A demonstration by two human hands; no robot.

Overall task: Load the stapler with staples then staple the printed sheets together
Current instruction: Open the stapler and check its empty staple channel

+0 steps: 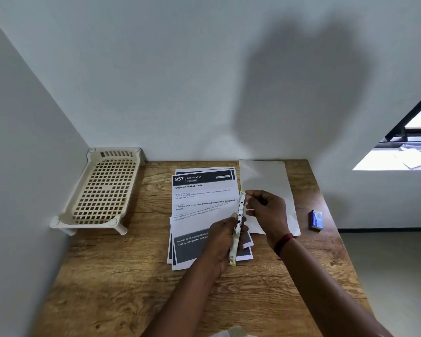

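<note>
Loading in progress, judged: your L hand (223, 242) grips stapler (238, 220), R hand (265, 210) pinches its far end. Sheets (199, 198) near table (131, 276) back edge look unstapled; staple box (316, 220) at right edge.

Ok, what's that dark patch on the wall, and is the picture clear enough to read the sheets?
Head view: the patch is a soft-edged shadow on the wall, not a stain. Head view: large headings on the printed sheets read, small text is blurred. Head view: the window at right is overexposed, and the wide lens splays the table edges.
</note>
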